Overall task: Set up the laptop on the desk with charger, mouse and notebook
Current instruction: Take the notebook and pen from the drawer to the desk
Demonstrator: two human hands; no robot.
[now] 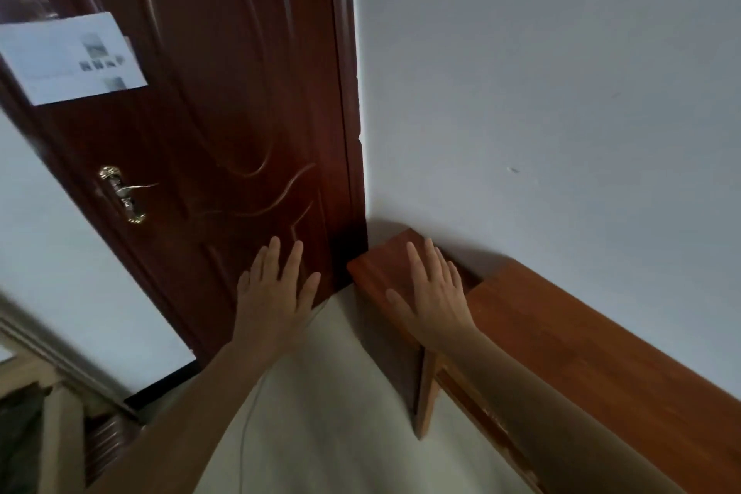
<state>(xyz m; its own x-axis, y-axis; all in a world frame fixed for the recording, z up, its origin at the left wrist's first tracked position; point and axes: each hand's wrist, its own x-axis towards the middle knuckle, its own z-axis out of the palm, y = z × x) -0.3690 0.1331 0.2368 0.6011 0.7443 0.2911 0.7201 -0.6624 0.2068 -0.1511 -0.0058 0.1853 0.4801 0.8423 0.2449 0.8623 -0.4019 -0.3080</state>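
Both of my hands are raised in front of me with fingers straight and spread, holding nothing. My left hand (276, 289) hovers before the lower part of a dark red door. My right hand (431, 289) is over the left end of a brown wooden desk (593, 353) that runs along the white wall at the right. No laptop, charger, mouse or notebook shows in this view.
The dark red door (240, 112) has a brass handle (124, 194) and a white paper sheet (72, 58) stuck on it. A thin cable (250, 413) trails over the pale floor. A stepped wooden structure (60, 413) sits at the lower left.
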